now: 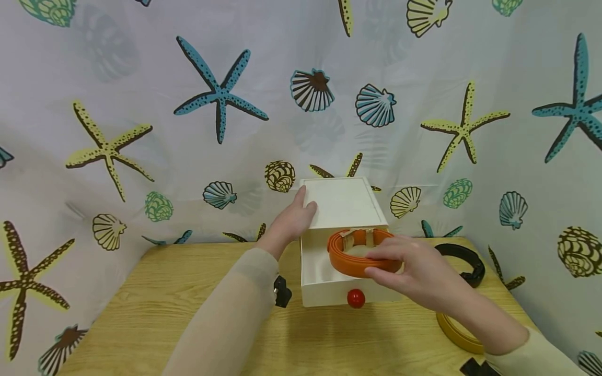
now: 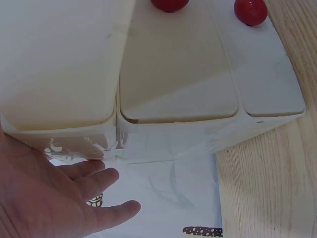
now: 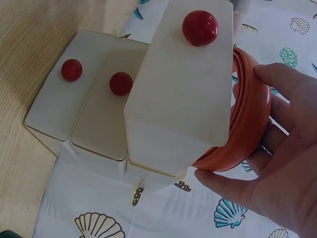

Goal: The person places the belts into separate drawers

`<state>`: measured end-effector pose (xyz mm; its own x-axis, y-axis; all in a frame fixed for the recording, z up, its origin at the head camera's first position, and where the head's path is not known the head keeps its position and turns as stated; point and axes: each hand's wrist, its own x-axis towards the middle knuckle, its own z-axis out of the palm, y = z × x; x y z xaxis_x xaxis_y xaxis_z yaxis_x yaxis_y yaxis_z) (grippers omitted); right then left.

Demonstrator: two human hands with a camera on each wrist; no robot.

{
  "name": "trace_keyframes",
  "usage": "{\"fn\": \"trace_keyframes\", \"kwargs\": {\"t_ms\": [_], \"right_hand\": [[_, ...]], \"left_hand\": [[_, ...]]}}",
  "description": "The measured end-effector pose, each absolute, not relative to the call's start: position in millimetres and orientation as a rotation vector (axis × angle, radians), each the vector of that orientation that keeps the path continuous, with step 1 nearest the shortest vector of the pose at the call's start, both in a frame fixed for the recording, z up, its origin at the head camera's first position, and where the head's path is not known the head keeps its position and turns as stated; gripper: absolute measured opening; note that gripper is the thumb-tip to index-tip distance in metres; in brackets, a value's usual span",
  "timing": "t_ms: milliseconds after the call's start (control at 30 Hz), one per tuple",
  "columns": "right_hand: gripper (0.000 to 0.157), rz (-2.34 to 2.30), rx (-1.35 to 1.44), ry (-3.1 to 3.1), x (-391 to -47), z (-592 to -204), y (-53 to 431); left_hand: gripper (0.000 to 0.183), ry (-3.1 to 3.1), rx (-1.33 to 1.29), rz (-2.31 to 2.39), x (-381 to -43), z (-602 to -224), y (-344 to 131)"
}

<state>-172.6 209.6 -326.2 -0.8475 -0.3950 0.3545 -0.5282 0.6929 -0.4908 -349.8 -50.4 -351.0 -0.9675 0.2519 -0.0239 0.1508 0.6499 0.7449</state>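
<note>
A white drawer cabinet point(image 1: 345, 201) stands on the table with its top drawer point(image 1: 324, 293) pulled out, a red knob point(image 1: 356, 298) on the front. My left hand point(image 1: 292, 216) lies against the cabinet's left side near the top, fingers extended; in the left wrist view its fingers point(image 2: 96, 183) spread beside the cabinet wall. Between thumb and fingers, my right hand point(image 1: 418, 266) grips a coiled orange belt point(image 1: 357, 265), held over the open drawer. The right wrist view shows the belt point(image 3: 255, 114) beside the drawer front, its far part hidden behind it.
Two lower drawers point(image 3: 99, 119) with red knobs are closed. On the table point(image 1: 188, 297), right of the cabinet, lie a coiled black belt point(image 1: 478, 266) and a yellow belt point(image 1: 458, 337), partly behind my right forearm. A patterned curtain point(image 1: 263, 141) hangs behind and at both sides.
</note>
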Motion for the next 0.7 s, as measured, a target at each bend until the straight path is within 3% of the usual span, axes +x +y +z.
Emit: {"fn": "trace_keyframes", "kwargs": {"t_ms": [700], "right_hand": [[0.019, 0.877, 0.773, -2.701, -187, -334, 201]], "left_hand": [[0.074, 2.735, 0.328, 1.249, -349, -352, -50]]}}
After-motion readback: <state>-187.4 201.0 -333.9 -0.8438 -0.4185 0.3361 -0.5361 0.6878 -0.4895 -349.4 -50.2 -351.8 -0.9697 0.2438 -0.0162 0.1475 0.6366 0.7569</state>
